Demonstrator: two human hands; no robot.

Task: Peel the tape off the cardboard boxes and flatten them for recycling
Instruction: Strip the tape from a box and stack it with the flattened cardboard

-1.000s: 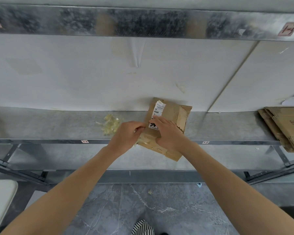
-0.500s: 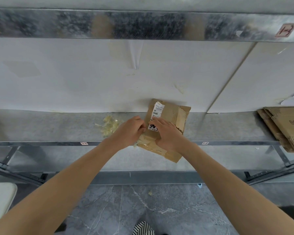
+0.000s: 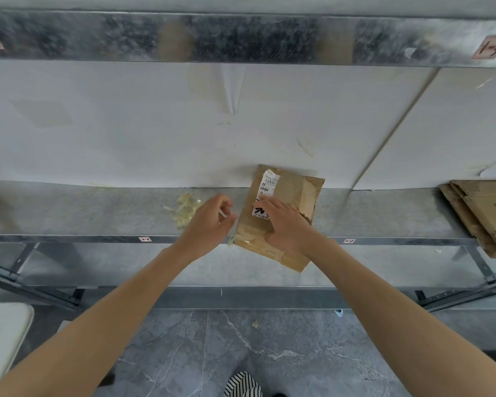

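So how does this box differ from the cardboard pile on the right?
The box is one small piece; the pile several stacked sheets. The box carries a white label and tape; the pile shows dark print. The right hand presses the box; the pile lies untouched. Both are brown cardboard.

Storeroom or warehouse: labelled galvanised metal shelving [image 3: 241, 239], stacked flattened cardboard [image 3: 487, 213].

**Materials and finish: shelf bay**

Cardboard box [image 3: 291, 186]: matt brown paperboard, outer ply torn rough along one edge. Tape [image 3: 251, 239] on it: clear, glossy, wrinkled. Label [image 3: 270, 181]: white printed paper. Tape sliver [image 3: 222, 214] pinched in left hand [image 3: 209, 222]: pale, translucent. Tape wad [image 3: 185, 209]: yellowish crinkled film. Shelf [image 3: 98, 213]: galvanised metal, dull, mottled. Back panel [image 3: 126, 138]: matt white. Floor [image 3: 241, 339]: smooth grey marbled tile.
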